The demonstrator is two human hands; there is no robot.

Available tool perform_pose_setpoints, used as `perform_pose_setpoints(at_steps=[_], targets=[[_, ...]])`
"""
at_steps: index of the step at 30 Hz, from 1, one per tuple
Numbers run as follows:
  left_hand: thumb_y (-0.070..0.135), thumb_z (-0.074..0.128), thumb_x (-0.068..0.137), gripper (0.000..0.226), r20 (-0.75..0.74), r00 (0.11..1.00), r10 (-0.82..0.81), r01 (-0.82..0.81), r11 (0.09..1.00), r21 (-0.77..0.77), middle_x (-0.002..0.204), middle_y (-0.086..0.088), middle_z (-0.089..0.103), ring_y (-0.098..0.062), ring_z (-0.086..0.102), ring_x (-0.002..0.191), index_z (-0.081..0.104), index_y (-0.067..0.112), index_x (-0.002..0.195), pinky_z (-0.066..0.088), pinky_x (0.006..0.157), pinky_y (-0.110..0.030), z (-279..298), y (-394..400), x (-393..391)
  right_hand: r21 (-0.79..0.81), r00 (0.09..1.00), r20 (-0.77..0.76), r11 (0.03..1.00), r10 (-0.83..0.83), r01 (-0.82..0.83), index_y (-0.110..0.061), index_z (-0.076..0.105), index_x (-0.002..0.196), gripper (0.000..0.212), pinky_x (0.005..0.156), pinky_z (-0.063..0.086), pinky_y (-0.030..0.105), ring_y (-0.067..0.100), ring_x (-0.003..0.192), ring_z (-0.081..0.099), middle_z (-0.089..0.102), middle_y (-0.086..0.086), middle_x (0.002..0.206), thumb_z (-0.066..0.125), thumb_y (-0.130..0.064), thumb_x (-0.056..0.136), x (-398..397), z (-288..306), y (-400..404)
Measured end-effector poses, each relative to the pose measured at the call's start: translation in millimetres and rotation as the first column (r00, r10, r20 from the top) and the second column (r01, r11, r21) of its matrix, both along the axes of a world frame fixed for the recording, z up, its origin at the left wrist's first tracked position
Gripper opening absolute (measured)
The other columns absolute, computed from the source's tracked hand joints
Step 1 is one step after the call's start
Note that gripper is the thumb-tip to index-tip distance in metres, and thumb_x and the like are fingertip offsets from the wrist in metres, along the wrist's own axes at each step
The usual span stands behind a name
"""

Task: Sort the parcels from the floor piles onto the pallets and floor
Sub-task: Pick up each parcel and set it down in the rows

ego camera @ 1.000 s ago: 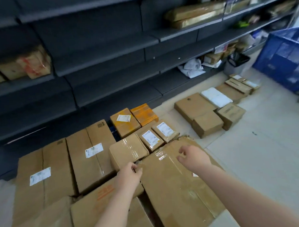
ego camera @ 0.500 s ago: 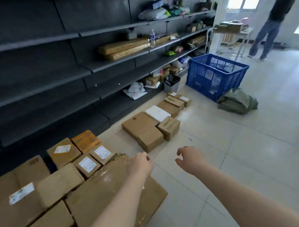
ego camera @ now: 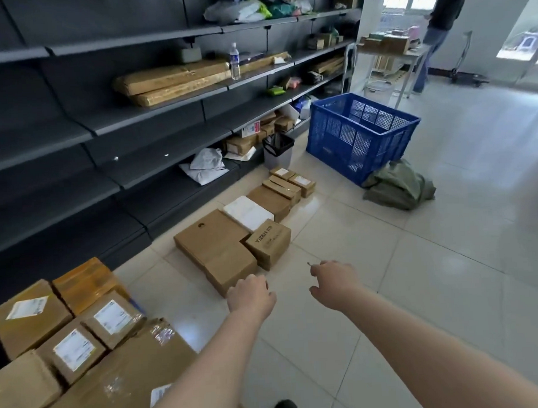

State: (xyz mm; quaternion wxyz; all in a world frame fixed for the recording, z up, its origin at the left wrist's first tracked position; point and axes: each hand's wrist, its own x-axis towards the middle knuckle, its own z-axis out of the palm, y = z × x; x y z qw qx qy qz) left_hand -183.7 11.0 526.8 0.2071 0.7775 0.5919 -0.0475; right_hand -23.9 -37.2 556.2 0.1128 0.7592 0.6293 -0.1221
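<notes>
A pile of brown cardboard parcels (ego camera: 83, 360) with white labels lies at the lower left, an orange-taped box (ego camera: 83, 281) at its far edge. Further ahead on the tiled floor lies a row of parcels: a large flat box (ego camera: 210, 237), a small printed box (ego camera: 269, 242), a white parcel (ego camera: 246, 211) and several small boxes (ego camera: 287, 184). My left hand (ego camera: 250, 295) hovers over the floor near the flat box's near corner, fingers curled down, holding nothing. My right hand (ego camera: 334, 281) hangs beside it, fingers loosely apart and empty.
Dark shelving (ego camera: 165, 122) runs along the left, holding long wrapped packages, a bottle and bags. A blue plastic crate (ego camera: 361, 132) stands ahead, a green sack (ego camera: 398, 186) beside it, a small bin (ego camera: 277, 149) by the shelf. A person (ego camera: 438, 26) stands at a far table.
My view has swung up and right, away from the near pile toward the floor row. Both hands left the big box and now hang over bare tile.
</notes>
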Motion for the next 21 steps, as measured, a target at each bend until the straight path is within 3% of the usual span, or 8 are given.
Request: perform_pose_setpoints(at_steps=[11,15,21], targets=[[0.035,0.046,0.092,0.026,-0.001,1.000,-0.009,0.009,0.999,-0.039,0.115,-0.001,0.059,-0.023,0.053,0.109,0.060,0.021,0.109,0.041,0.083,-0.034,-12,171,125,-0.027,1.000,0.003,0.999,0.019,-0.019,-0.016,0.053,0.126,0.035,0.091,0.040,0.034,0.026,0.117,0.051,0.055,0.005,0.126,0.045,-0.029,0.095,122,-4,163],[0.036,0.048,0.092,0.027,-0.012,0.998,0.066,-0.066,0.996,-0.060,0.118,0.000,0.057,-0.022,0.052,0.111,0.060,0.022,0.112,0.044,0.088,-0.034,-25,225,160,-0.078,0.997,-0.025,0.994,0.073,-0.074,-0.017,0.052,0.127,0.035,0.093,0.040,0.034,0.025,0.118,0.050,0.054,0.004,0.126,0.045,-0.030,0.095,165,-25,226],[0.036,0.047,0.093,0.028,-0.036,0.965,0.258,-0.261,0.955,-0.139,0.115,-0.003,0.058,-0.024,0.053,0.109,0.063,0.019,0.108,0.046,0.081,-0.031,-47,297,211,-0.127,0.980,-0.112,0.976,0.165,-0.179,-0.018,0.051,0.127,0.036,0.093,0.038,0.031,0.023,0.121,0.047,0.053,0.002,0.128,0.046,-0.032,0.094,233,-47,328]])
